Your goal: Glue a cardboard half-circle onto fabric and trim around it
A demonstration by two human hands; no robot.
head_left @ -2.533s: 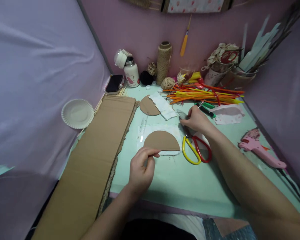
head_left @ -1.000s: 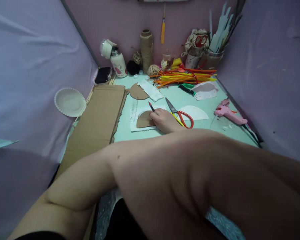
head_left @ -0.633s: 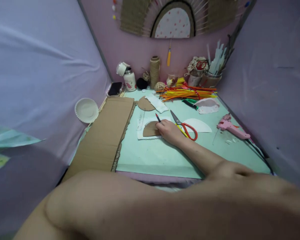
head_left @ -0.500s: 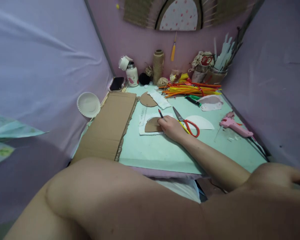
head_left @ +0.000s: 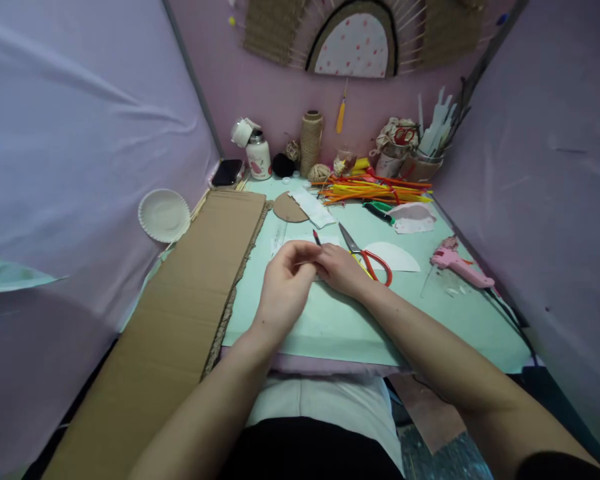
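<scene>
My right hand (head_left: 341, 268) is closed around a dark pen with a red end (head_left: 317, 237), its tip pointing away from me. My left hand (head_left: 286, 283) meets it over the table, fingers curled and thumb pressed in. What lies between the left fingers is too small to make out. Beneath both hands is a white sheet (head_left: 279, 245), mostly covered, with a clear ruler on it. Just right of my right hand lie scissors (head_left: 379, 267) with red and yellow handles, partly over a white paper half-circle (head_left: 397, 258).
A long cardboard sheet (head_left: 190, 280) covers the table's left side. A pink glue gun (head_left: 463, 265) with a cord lies at the right. Farther back are a cardboard disc (head_left: 286, 210), green-handled pliers (head_left: 379, 211), orange and yellow sticks (head_left: 375, 191), a twine spool (head_left: 311, 143) and a bottle (head_left: 259, 157).
My left hand has come down from close in front of the camera to meet my right hand. The brown half-circle seen on the white sheet is now hidden behind my hands.
</scene>
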